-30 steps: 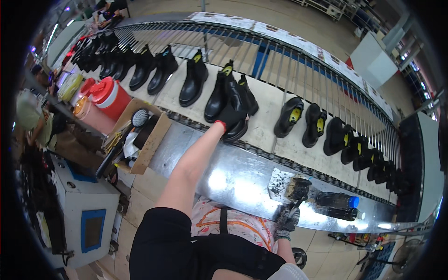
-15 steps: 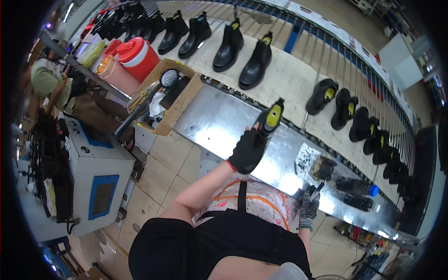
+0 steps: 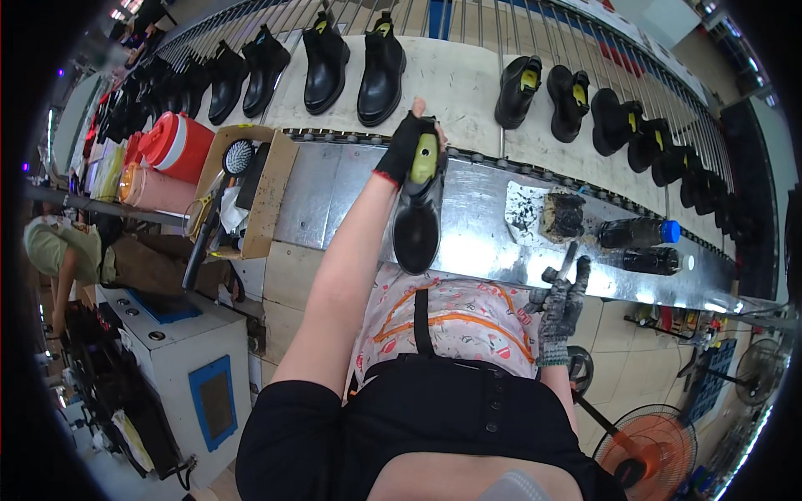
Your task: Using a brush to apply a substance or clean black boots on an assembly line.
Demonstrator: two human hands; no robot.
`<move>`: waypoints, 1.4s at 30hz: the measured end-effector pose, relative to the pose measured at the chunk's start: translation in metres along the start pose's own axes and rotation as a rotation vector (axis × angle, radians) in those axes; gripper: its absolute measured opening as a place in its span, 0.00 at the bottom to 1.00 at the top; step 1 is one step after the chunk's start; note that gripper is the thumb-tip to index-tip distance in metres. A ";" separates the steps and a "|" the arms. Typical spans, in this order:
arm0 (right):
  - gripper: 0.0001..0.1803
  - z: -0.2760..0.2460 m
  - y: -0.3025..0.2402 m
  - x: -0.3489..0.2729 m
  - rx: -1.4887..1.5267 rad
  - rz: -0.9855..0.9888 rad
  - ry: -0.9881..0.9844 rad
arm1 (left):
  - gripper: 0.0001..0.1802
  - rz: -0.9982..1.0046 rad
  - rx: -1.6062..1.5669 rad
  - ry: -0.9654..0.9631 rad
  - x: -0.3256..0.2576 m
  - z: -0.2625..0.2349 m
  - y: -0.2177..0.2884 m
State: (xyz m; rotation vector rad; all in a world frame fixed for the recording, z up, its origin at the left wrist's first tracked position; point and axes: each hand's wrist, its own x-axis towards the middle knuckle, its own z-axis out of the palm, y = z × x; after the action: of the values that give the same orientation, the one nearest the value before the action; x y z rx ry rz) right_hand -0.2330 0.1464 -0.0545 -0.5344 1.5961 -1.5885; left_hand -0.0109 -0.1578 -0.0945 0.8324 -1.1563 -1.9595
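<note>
A black ankle boot (image 3: pixel 418 219) is in front of me over the metal ledge, toe toward me, its yellow-green lining showing at the top. My left hand (image 3: pixel 406 150), in a black fingerless glove, is closed round the boot's upper shaft. Lower right, near the ledge's front edge, my right hand (image 3: pixel 561 305) wears a grey, dark-stained glove. Between its fingers a slim pen-like tool (image 3: pixel 569 260) points up; its tip is too small to make out. The right hand is apart from the boot.
A dark-stained block (image 3: pixel 563 216) and bottles with dark contents (image 3: pixel 631 233) sit on the metal ledge (image 3: pixel 334 196). Black boots (image 3: pixel 383 75) line the white conveyor (image 3: pixel 468 92) behind. Left are a cardboard box (image 3: pixel 266 196) of tools, a red jug (image 3: pixel 180 146) and another person (image 3: pixel 75 250).
My left hand has shifted up around the boot's top, and the boot now points more straight toward me. The right hand has come up slightly, still with the tool. The whole view has turned.
</note>
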 end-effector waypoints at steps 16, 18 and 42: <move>0.13 -0.010 -0.020 0.026 -0.135 0.026 -0.163 | 0.44 0.443 -0.309 -0.462 -0.068 0.057 0.040; 0.14 0.009 -0.057 0.029 -0.274 0.032 -0.346 | 0.45 0.428 -0.294 -0.503 -0.066 0.058 0.040; 0.16 0.074 -0.109 0.057 -1.145 -0.995 -0.672 | 0.47 0.529 -0.120 -0.626 -0.052 0.057 0.043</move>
State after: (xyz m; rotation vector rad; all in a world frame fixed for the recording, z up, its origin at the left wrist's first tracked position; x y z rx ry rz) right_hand -0.2354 0.0426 0.0454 -2.4447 1.5988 -0.6525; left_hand -0.0180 -0.1050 -0.0247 -0.1805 -1.4028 -1.8389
